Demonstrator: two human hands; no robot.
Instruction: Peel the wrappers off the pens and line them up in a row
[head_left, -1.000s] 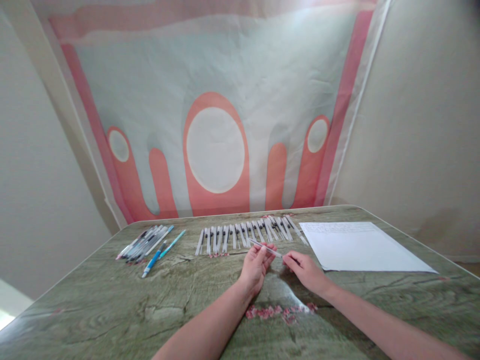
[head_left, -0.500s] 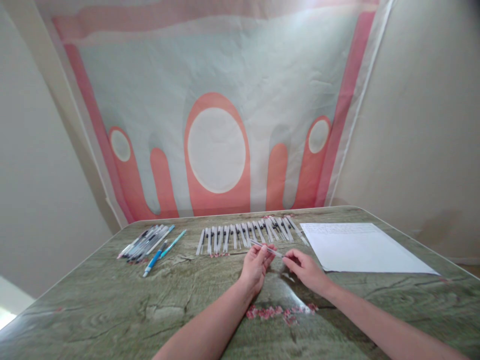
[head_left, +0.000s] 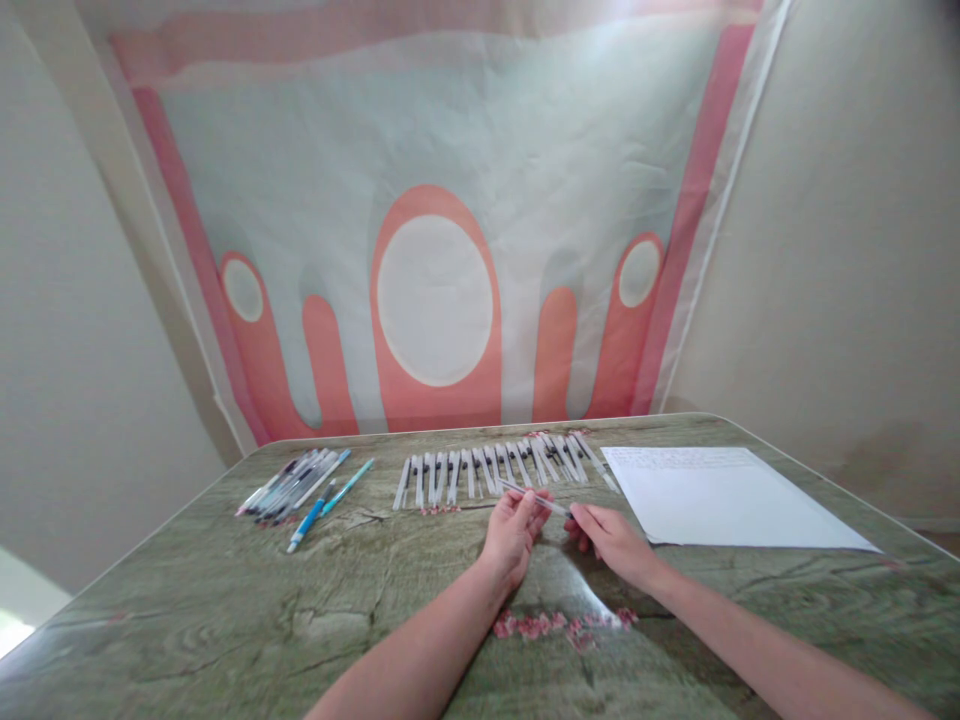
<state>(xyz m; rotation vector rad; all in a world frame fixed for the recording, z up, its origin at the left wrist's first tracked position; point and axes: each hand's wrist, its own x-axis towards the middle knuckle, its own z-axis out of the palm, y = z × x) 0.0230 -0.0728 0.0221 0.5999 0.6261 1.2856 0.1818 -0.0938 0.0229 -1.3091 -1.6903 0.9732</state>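
A slim clear pen (head_left: 553,506) slants between my two hands, above the wood-patterned table (head_left: 360,610). My left hand (head_left: 517,528) is closed around its middle, thumb on top. At its dark lower right end, my right hand (head_left: 609,540) pinches it between thumb and fingers. Just beyond my hands lies a row of several clear pens (head_left: 480,472) with dark grips, set side by side. Whether the held pen has its cap on is too small to tell.
At the left lies a pile of mixed pens (head_left: 292,485), with a blue pen (head_left: 307,522) and a turquoise pen (head_left: 347,487) beside it. A large white sheet (head_left: 727,505) with handwriting along its top lies on the right. A patterned cloth (head_left: 435,300) hangs behind the table.
My right hand has shifted slightly and its fingers have closed on the pen's lower right end. My left hand keeps its hold in the same place.
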